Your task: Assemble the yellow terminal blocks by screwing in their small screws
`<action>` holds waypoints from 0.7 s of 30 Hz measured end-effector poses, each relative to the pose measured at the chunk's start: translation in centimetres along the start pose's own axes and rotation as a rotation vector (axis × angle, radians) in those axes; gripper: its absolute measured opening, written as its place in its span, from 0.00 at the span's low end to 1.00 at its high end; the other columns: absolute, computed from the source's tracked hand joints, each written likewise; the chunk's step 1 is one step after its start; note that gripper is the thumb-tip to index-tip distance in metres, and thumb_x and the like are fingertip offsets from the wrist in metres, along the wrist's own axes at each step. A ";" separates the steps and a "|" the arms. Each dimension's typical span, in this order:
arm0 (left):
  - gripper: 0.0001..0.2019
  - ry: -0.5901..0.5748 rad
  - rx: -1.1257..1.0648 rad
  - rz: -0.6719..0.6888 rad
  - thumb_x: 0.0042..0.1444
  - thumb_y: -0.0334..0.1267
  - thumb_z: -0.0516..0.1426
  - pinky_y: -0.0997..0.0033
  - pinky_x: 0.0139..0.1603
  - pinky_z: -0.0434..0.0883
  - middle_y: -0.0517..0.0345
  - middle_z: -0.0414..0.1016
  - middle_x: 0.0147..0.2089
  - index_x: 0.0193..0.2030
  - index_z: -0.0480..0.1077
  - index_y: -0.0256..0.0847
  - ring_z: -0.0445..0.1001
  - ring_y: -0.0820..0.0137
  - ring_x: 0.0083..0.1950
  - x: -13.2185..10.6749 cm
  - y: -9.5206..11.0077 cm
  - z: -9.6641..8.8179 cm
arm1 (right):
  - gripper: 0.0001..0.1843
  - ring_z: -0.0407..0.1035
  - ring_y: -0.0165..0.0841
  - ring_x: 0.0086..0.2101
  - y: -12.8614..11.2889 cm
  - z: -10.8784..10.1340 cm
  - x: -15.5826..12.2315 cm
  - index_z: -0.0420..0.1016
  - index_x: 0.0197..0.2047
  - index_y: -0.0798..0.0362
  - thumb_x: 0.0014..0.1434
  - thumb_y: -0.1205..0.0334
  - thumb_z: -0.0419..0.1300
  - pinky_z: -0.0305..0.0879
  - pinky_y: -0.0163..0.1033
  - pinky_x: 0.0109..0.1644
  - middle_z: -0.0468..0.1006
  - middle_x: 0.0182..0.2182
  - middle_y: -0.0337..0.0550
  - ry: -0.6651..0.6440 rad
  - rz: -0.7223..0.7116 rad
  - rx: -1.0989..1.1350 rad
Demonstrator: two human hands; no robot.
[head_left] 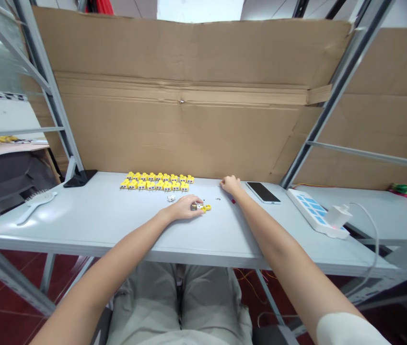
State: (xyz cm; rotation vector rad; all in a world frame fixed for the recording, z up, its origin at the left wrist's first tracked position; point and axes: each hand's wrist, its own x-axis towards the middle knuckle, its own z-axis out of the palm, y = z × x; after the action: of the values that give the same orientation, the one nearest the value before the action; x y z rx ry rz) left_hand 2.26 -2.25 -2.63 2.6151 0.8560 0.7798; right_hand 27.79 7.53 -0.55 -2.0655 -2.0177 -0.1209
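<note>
My left hand (183,207) rests on the grey-white tabletop, its fingers closed round a small yellow part (206,208) with a silvery and dark section. Farther forward, my right hand (230,184) lies on the table with its fingers curled together; whatever they pinch, if anything, is hidden. Two rows of small yellow parts (158,185) stand beyond my left hand. A small whitish piece (171,198) lies beside that hand. Between my hands are tiny dark bits (218,199), too small to name, and a small red piece (233,201) sits close to my right forearm.
A phone (262,192) lies right of my right hand. Farther right is a white power strip (316,213) with a plugged-in charger (338,216) and cable. A hairbrush (37,206) lies at the left. Cardboard (189,134) walls off the back, between metal posts (336,96).
</note>
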 end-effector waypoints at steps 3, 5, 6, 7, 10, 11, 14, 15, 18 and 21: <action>0.18 0.014 -0.026 -0.024 0.55 0.46 0.61 0.65 0.50 0.71 0.47 0.77 0.49 0.49 0.73 0.37 0.76 0.63 0.48 0.0 -0.1 0.0 | 0.13 0.68 0.47 0.51 -0.8 0.0 -0.1 0.80 0.40 0.58 0.60 0.70 0.54 0.58 0.48 0.53 0.79 0.42 0.62 0.008 -0.004 0.022; 0.17 0.026 -0.040 -0.046 0.56 0.44 0.61 0.65 0.49 0.72 0.47 0.78 0.48 0.49 0.73 0.37 0.76 0.63 0.47 0.1 -0.2 0.0 | 0.14 0.68 0.46 0.50 -1.3 -0.3 -0.5 0.80 0.41 0.59 0.59 0.72 0.53 0.59 0.46 0.53 0.79 0.43 0.61 0.028 -0.025 0.049; 0.17 0.040 -0.043 -0.056 0.56 0.44 0.60 0.65 0.49 0.72 0.48 0.78 0.48 0.49 0.73 0.37 0.76 0.63 0.47 0.1 -0.3 0.0 | 0.14 0.68 0.45 0.50 -1.6 -0.4 -0.9 0.79 0.42 0.59 0.59 0.72 0.52 0.60 0.46 0.53 0.79 0.44 0.60 0.043 -0.044 0.067; 0.16 0.062 -0.042 -0.068 0.57 0.43 0.59 0.65 0.49 0.72 0.48 0.78 0.48 0.49 0.72 0.36 0.76 0.63 0.47 0.2 -0.5 0.0 | 0.15 0.68 0.43 0.50 -2.0 -0.6 -1.3 0.79 0.43 0.59 0.60 0.72 0.52 0.60 0.44 0.53 0.78 0.46 0.58 0.063 -0.065 0.087; 0.14 0.174 -0.037 -0.110 0.59 0.40 0.57 0.64 0.50 0.72 0.48 0.77 0.49 0.49 0.72 0.37 0.75 0.63 0.47 0.4 -0.8 0.0 | 0.13 0.70 0.36 0.48 -3.1 -1.3 -3.2 0.77 0.43 0.55 0.61 0.69 0.52 0.62 0.38 0.52 0.79 0.47 0.50 0.129 -0.161 0.184; 0.14 0.208 -0.037 -0.127 0.59 0.40 0.56 0.63 0.50 0.72 0.48 0.77 0.49 0.49 0.72 0.37 0.75 0.63 0.47 0.5 -0.9 0.0 | 0.11 0.71 0.35 0.44 -3.5 -1.4 -4.1 0.77 0.40 0.56 0.61 0.68 0.53 0.63 0.38 0.50 0.80 0.43 0.50 0.174 -0.229 0.298; 0.15 0.264 -0.047 -0.178 0.60 0.40 0.56 0.62 0.51 0.72 0.45 0.76 0.50 0.51 0.71 0.36 0.75 0.62 0.49 0.7 -1.0 0.0 | 0.07 0.72 0.35 0.37 -4.6 -1.4 -7.0 0.77 0.35 0.54 0.58 0.65 0.56 0.66 0.40 0.44 0.80 0.36 0.46 0.232 -0.394 0.567; 0.16 0.273 -0.053 -0.189 0.60 0.41 0.56 0.61 0.51 0.72 0.44 0.76 0.51 0.51 0.71 0.35 0.74 0.61 0.49 0.8 -1.0 0.0 | 0.07 0.72 0.35 0.35 -4.9 -1.4 -7.9 0.77 0.35 0.54 0.58 0.64 0.57 0.66 0.40 0.43 0.80 0.34 0.45 0.228 -0.425 0.631; 0.18 0.289 -0.086 -0.182 0.59 0.44 0.57 0.61 0.50 0.72 0.44 0.75 0.52 0.51 0.69 0.35 0.74 0.59 0.51 0.7 -0.8 -0.1 | 0.06 0.71 0.34 0.34 -5.7 -1.1 -10.1 0.76 0.33 0.53 0.57 0.62 0.58 0.66 0.40 0.42 0.80 0.32 0.43 0.205 -0.475 0.756; 0.16 0.287 -0.142 -0.136 0.59 0.47 0.56 0.63 0.49 0.72 0.47 0.76 0.48 0.47 0.70 0.37 0.74 0.61 0.50 0.6 -0.6 -0.3 | 0.07 0.71 0.35 0.35 -6.1 -1.1 -11.1 0.76 0.32 0.52 0.57 0.61 0.59 0.65 0.40 0.43 0.80 0.33 0.44 0.192 -0.516 0.809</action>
State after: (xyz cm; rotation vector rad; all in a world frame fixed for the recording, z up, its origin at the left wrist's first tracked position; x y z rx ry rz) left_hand 2.21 -1.41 -2.37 2.3286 1.0015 1.1506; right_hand 21.46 -3.49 -1.33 -0.9975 -1.9666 0.3377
